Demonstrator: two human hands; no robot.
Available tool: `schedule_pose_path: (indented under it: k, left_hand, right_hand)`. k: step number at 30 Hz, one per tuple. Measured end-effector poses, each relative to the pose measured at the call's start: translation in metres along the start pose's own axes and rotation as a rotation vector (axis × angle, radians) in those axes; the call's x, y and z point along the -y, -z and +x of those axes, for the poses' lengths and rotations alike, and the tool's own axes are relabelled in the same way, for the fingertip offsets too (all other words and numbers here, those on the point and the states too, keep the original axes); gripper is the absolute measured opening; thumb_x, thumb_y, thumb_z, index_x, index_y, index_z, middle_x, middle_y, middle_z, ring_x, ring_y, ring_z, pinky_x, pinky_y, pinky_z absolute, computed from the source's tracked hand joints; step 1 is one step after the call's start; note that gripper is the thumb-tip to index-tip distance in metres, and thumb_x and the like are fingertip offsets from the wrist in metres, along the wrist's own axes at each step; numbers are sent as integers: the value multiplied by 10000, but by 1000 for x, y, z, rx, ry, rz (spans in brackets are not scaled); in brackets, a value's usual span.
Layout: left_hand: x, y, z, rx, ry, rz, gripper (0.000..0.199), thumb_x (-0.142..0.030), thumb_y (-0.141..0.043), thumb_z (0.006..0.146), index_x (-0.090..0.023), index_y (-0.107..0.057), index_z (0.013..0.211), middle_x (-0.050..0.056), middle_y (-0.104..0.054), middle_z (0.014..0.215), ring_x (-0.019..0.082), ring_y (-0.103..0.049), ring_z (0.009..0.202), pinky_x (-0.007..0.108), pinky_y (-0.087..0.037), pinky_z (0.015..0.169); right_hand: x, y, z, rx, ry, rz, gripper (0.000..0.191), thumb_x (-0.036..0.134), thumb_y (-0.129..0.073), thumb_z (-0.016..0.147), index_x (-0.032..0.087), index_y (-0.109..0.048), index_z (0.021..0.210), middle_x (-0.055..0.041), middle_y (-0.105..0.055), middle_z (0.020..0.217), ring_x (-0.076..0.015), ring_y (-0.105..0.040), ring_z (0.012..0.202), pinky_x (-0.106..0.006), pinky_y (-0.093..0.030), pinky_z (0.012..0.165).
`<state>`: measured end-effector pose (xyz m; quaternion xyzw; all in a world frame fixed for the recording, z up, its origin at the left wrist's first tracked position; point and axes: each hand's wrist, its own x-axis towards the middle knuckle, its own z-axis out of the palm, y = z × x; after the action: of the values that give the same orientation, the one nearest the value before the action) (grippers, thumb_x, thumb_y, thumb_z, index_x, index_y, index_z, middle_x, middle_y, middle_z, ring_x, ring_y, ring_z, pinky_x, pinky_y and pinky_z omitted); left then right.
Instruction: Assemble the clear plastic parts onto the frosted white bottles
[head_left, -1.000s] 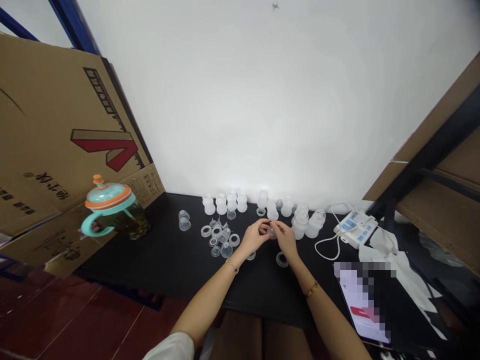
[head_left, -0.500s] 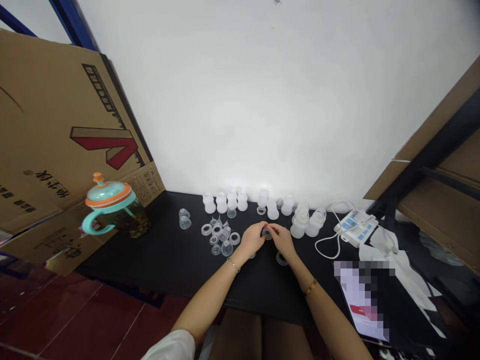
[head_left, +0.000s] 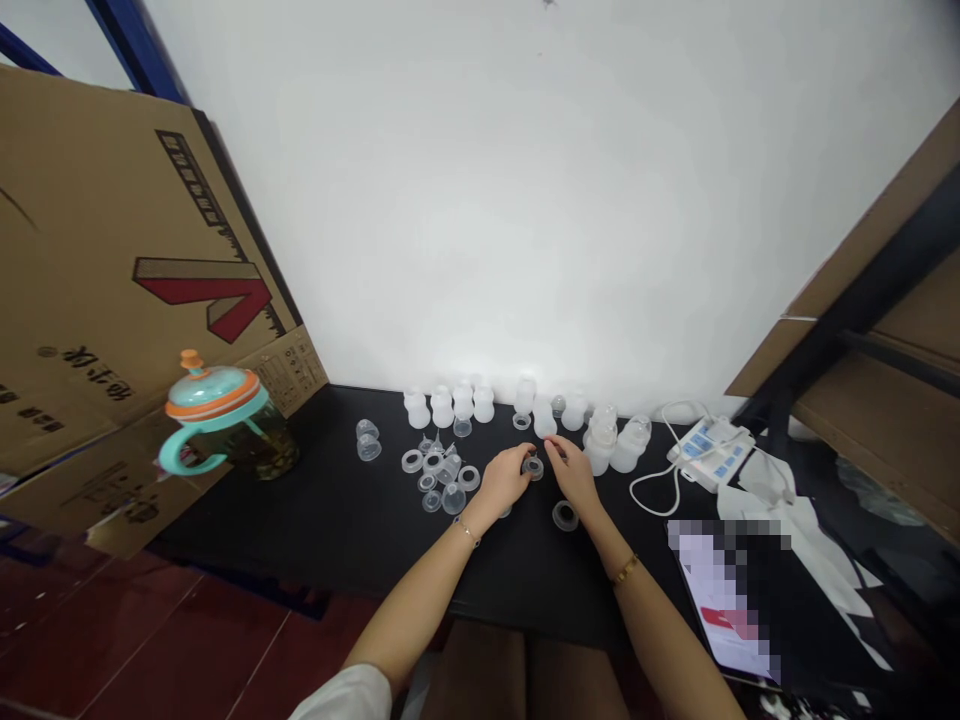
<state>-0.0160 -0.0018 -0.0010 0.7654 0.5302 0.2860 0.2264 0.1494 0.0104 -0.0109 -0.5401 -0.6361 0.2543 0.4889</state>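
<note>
A clear bottle collar (head_left: 533,468), with what looks like a nipple in it, is pinched at its left side by my left hand (head_left: 505,482). My right hand (head_left: 576,476) is free of it, fingers extended and slightly apart, its fingertips by the base of a white baby bottle (head_left: 545,418); whether they touch cannot be made out. Below my right hand lies another ring (head_left: 565,516) on the black table (head_left: 315,520). To the left is a cluster of loose parts, among them a collar ring (head_left: 469,478) and a clear cap (head_left: 454,497).
Several white bottles (head_left: 442,407) stand along the wall. Fitted bottles (head_left: 602,440) are at right, near a power strip (head_left: 709,452) with a white cable. Two clear caps (head_left: 367,440) and a large teal-handled jug (head_left: 225,420) stand left; a tablet (head_left: 720,600) lies front right.
My right hand has let go of the collar and moved a little right, away from my left hand. My left hand still holds the collar, now more visible.
</note>
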Motion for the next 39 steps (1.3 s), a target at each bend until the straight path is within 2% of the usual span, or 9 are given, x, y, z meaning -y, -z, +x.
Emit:
schedule_pose_path:
  k: [2, 6, 10, 16, 22, 27, 29, 34, 39]
  left_hand:
    - [0, 0, -1, 2, 1, 10, 469, -92, -666, 825, -233, -643, 1272, 90, -730, 1194, 275, -666, 1139, 372, -500, 966]
    - [0, -2, -1, 5, -1, 30, 452, -111, -677, 833, -239, -644, 1266, 88, -725, 1212, 280, -656, 1162, 372, -491, 973]
    - [2, -2, 0, 4, 20, 40, 455, -134, -693, 832, -234, -638, 1272, 93, -729, 1187, 288, -658, 1149, 378, -496, 956]
    - [5, -2, 1, -28, 62, -7, 475, -108, -721, 796, -252, -650, 1243, 66, -740, 1138, 259, -667, 1107, 353, -484, 963]
    - [4, 0, 1, -5, 63, 29, 451, -146, -727, 810, -249, -646, 1242, 74, -730, 1164, 262, -670, 1087, 353, -486, 943]
    - [2, 2, 1, 2, 92, 17, 468, -143, -727, 807, -267, -641, 1250, 61, -733, 1152, 245, -668, 1086, 336, -481, 942]
    - [2, 3, 1, 5, 99, 20, 469, -144, -732, 801, -263, -646, 1246, 62, -733, 1149, 247, -666, 1091, 335, -481, 940]
    - [2, 3, 1, -2, 87, 22, 449, -146, -730, 793, -267, -661, 1220, 57, -737, 1132, 257, -674, 1071, 338, -488, 919]
    - [4, 3, 3, 0, 84, 0, 454, -142, -744, 770, -251, -666, 1203, 58, -738, 1116, 266, -674, 1071, 350, -491, 928]
  right_hand:
    - [-6, 0, 3, -20, 66, -71, 456, 503, -463, 965, 184, -710, 1176, -146, -715, 1211, -302, -668, 1099, -446, -548, 907]
    - [-17, -4, 10, -28, 221, -250, 470, 474, -407, 1014, 192, -662, 1289, -154, -624, 1395, -303, -547, 1330, -507, -426, 1123]
    - [-26, -8, 16, 17, 313, -394, 497, 443, -366, 1039, 159, -627, 1351, -166, -580, 1456, -310, -487, 1395, -515, -399, 1146]
    - [-24, -8, 18, -28, 357, -538, 391, 367, -404, 1036, 182, -742, 1104, -181, -675, 1271, -317, -617, 1182, -486, -480, 1007]
    - [-22, -13, 13, -23, 385, -631, 402, 358, -410, 1037, 168, -659, 1289, -190, -588, 1415, -341, -547, 1288, -480, -459, 1024]
    - [-18, -12, 11, -19, 339, -615, 332, 364, -436, 1027, 183, -695, 1128, -159, -659, 1183, -287, -647, 998, -403, -505, 859]
    - [-18, -11, 10, -52, 325, -621, 323, 366, -450, 1017, 173, -681, 1132, -154, -649, 1142, -278, -645, 949, -388, -506, 815]
    - [-26, -15, 7, -59, 321, -684, 432, 369, -499, 986, 164, -571, 1359, -191, -621, 1296, -331, -625, 1097, -444, -497, 915]
    - [-23, -15, 5, 1, 285, -625, 446, 345, -467, 1000, 170, -541, 1404, -161, -711, 1128, -333, -653, 1063, -518, -458, 1028]
